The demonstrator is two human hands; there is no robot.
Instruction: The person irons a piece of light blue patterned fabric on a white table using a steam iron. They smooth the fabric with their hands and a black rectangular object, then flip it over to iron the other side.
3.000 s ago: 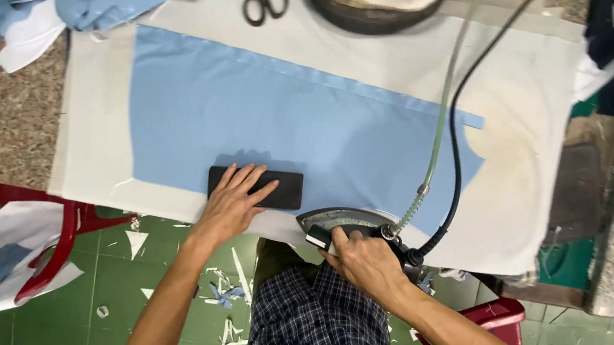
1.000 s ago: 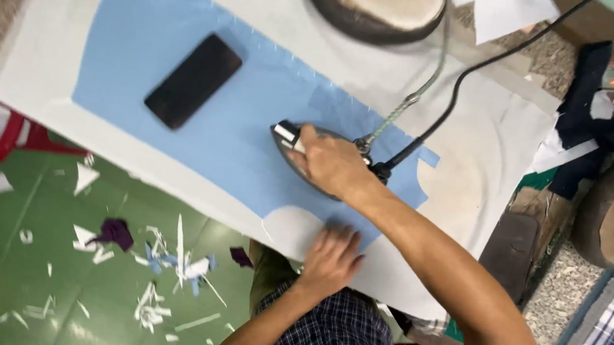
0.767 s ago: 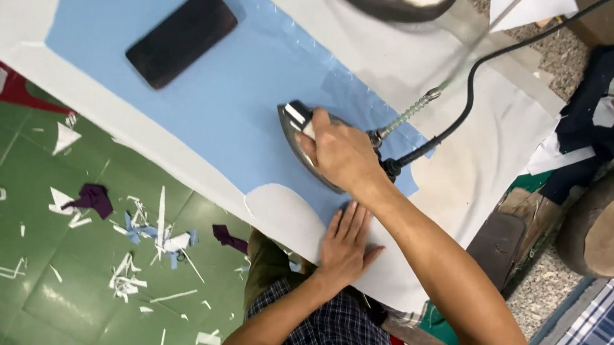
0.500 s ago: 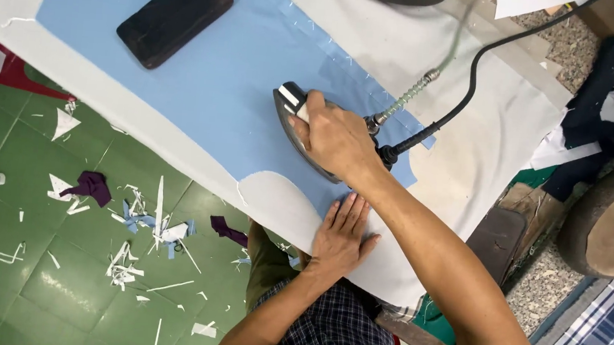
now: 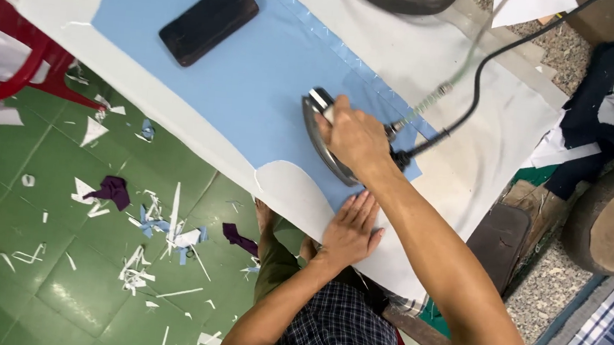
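Nearest the body, the left hand (image 5: 350,232) lies flat with its fingers (image 5: 363,207) together, pressed on the white cover at the desk's (image 5: 417,271) near edge, just as it did half a second ago. Just beyond it, the right hand (image 5: 354,136) has its fingers clamped round the handle of the iron (image 5: 324,144), which has slid slightly further along the blue fabric (image 5: 256,79), so the pressing stroke goes on. Farther off, toward the desk's left end, a black phone (image 5: 208,19) lies on the fabric.
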